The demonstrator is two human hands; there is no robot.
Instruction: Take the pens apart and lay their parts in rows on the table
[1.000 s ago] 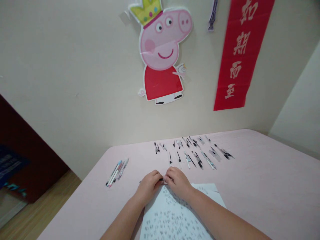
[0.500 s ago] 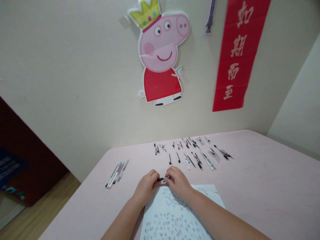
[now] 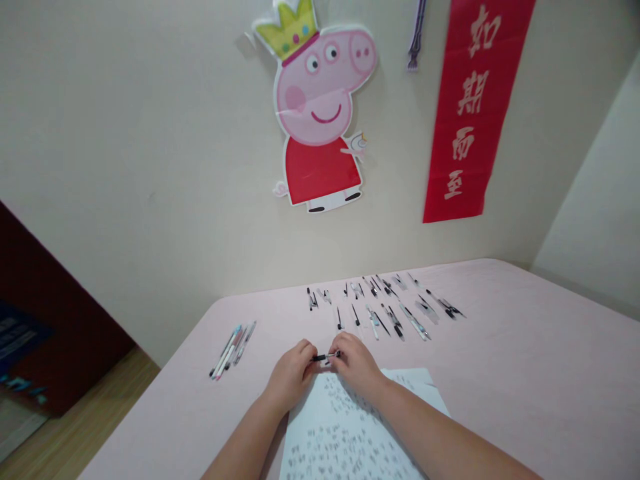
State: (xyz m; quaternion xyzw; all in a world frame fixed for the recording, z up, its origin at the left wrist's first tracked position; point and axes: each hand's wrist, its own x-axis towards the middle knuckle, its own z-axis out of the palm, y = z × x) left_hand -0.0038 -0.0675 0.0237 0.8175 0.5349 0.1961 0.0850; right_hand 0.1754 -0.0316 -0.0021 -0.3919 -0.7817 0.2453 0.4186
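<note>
Above the far edge of a handwritten sheet of paper (image 3: 345, 440), both hands meet around a dark pen (image 3: 320, 358). My left hand (image 3: 294, 375) is closed on the pen's black end. Its silvery middle shows in the gap between the hands. At the other end, the fingers of my right hand (image 3: 357, 365) pinch a small dark part; its exact shape is hidden by the fingers. My right forearm crosses over the paper, covering some of the writing.
Beyond the hands, disassembled pens and pen parts (image 3: 393, 321) lie in two rough rows on the pink tabletop (image 3: 525, 373). To the left rests a bunch of several whole pens (image 3: 231, 352). A wall with a pig cutout (image 3: 323, 167) and red banner (image 3: 457, 153) stands behind the table.
The camera view has shifted very slightly. Both hands keep their hold on the pen, with hardly any visible movement of the fingers.
</note>
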